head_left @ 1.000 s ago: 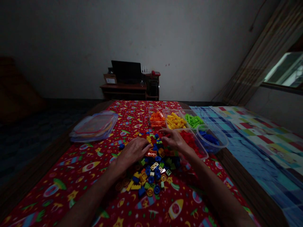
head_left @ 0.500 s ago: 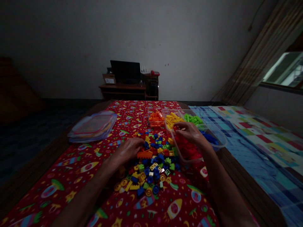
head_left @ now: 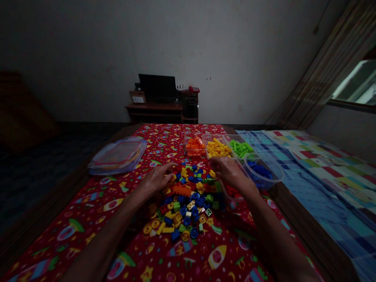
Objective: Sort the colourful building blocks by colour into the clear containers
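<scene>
A heap of mixed toy building bricks (head_left: 188, 211) in blue, yellow, green, red and orange lies on the red patterned cloth. At the heap's far left edge is my left hand (head_left: 158, 179), thumb and fingers apart, close to some yellow bricks. My right hand (head_left: 229, 172) hovers between the heap and the red bricks (head_left: 233, 192), its fingers spread and pointing left; I see nothing in it. Its wrist partly covers the clear box of red bricks. A long orange brick (head_left: 182, 190) rests on the heap between both hands.
Clear containers hold orange bricks (head_left: 195, 145), yellow bricks (head_left: 217, 149), green bricks (head_left: 241, 149) and blue bricks (head_left: 260, 174). Stacked plastic lids (head_left: 117, 156) lie at the left. A bed with a plaid sheet (head_left: 311, 196) adjoins the table's right edge. A monitor desk (head_left: 155, 107) stands against the wall.
My right hand has moved left from above the red bricks toward the heap. The red brick at its fingertips no longer shows there. My left hand has lifted slightly away from the bricks.
</scene>
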`<state>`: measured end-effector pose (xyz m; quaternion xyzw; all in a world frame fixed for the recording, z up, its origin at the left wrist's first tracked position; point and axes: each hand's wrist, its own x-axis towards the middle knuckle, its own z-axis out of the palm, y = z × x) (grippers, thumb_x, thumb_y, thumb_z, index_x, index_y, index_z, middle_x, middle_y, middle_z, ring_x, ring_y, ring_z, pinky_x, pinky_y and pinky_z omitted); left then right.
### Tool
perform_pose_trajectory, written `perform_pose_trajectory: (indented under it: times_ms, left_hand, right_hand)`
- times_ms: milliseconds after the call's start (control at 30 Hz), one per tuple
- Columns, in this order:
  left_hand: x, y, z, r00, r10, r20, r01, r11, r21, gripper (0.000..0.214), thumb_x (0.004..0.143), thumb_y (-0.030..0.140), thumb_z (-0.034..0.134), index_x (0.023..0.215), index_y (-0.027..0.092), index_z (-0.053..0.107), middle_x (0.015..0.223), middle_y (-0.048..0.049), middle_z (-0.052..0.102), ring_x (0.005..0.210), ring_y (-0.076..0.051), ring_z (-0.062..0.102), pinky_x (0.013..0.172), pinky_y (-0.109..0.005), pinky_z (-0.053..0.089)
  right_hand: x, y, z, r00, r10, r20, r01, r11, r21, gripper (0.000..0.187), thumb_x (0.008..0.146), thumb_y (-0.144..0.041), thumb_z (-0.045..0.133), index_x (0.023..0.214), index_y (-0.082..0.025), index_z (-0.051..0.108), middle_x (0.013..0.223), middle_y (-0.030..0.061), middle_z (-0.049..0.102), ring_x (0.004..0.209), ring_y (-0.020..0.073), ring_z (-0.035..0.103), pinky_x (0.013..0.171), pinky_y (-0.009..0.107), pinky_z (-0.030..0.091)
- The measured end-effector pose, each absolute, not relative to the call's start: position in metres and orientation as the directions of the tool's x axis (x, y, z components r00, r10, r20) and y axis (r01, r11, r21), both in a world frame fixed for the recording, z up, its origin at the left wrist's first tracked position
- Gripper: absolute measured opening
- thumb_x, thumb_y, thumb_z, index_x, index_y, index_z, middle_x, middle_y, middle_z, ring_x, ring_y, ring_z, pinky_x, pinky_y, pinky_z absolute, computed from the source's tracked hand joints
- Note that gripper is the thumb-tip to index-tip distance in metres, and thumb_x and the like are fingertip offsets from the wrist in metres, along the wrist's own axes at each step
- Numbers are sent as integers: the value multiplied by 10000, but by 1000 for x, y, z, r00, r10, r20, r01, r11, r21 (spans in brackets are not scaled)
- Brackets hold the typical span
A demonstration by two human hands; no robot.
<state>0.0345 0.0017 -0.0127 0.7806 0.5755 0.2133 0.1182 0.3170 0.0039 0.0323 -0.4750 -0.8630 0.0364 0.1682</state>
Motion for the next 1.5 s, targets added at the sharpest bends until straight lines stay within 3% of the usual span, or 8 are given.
perform_pose_trajectory:
  times_ms: [133, 233, 367, 567, 833, 1033, 1300, 1500]
  left_hand:
    - [39, 0, -4, 216, 961, 176, 814, -276, 511, 436, 783, 348, 445, 1161, 198, 604, 788, -12, 685, 676, -169, 622, 620, -247, 479]
    - [44, -2, -2, 219, 957, 189, 783, -288, 552, 424, 786, 381, 448, 1115, 183, 628, 778, -18, 680, 675, -168, 617, 615, -250, 477]
    - [49, -3, -7, 259, 953, 157, 778, -302, 550, 348, 790, 344, 460, 1028, 194, 665, 888, -38, 716, 800, -191, 648, 713, -270, 489]
    - [52, -1, -22, 335, 933, 132, 818, -358, 451, 308, 779, 307, 528, 1024, 206, 686, 979, -55, 721, 887, -210, 655, 837, -298, 478]
    - [50, -7, -17, 469, 882, -54, 752, -367, 547, 351, 752, 183, 508, 1062, 219, 669, 1007, -14, 716, 904, -187, 656, 772, -242, 491]
    - [59, -8, -34, 478, 873, 102, 786, -476, 394, 386, 745, 144, 558, 1115, 209, 645, 1026, -61, 676, 936, -197, 626, 835, -283, 475]
    - [59, -3, -23, 205, 954, 218, 617, -299, 728, 425, 733, 325, 632, 1145, 220, 633, 1025, -52, 710, 887, -233, 665, 782, -350, 540]
    - [67, -2, -27, 256, 959, 124, 318, -205, 926, 607, 689, 358, 653, 1253, 166, 538, 991, -72, 720, 887, -229, 675, 760, -347, 553]
  right_hand:
    - [289, -7, 21, -611, 789, 67, 767, 610, -199, 149, 780, -80, 511, 830, -149, 633, 677, 16, 574, 558, 94, 400, 536, 251, 227]
    - [283, -6, 7, -655, 754, 44, 742, 653, -152, 120, 822, -120, 511, 829, -145, 628, 699, 24, 568, 586, 101, 420, 551, 254, 240]
    - [282, -5, -22, -717, 674, 176, 657, 739, -151, 122, 849, -229, 568, 929, -151, 617, 817, 55, 594, 755, 146, 509, 663, 255, 343]
    - [276, -13, -53, -717, 547, 431, 549, 825, -133, 204, 869, -150, 505, 1066, -143, 559, 976, 99, 596, 949, 192, 506, 845, 322, 398]
    - [275, -4, -26, -659, 692, 296, 680, 716, -159, 153, 856, -139, 480, 968, -141, 584, 819, 67, 600, 750, 170, 506, 685, 281, 376]
    - [277, -2, -36, -614, 688, 385, 708, 697, -115, 399, 838, -98, 468, 1235, -134, 478, 977, 116, 605, 910, 210, 504, 783, 321, 398]
    - [276, -2, -26, -612, 673, 416, 645, 729, -229, 425, 827, -102, 480, 1252, -123, 474, 1028, 135, 617, 940, 223, 531, 788, 322, 407]
    - [271, -11, -18, -693, 614, 376, 530, 789, -310, 547, 850, -166, 523, 1372, -168, 362, 1033, 119, 623, 901, 206, 556, 745, 293, 402]
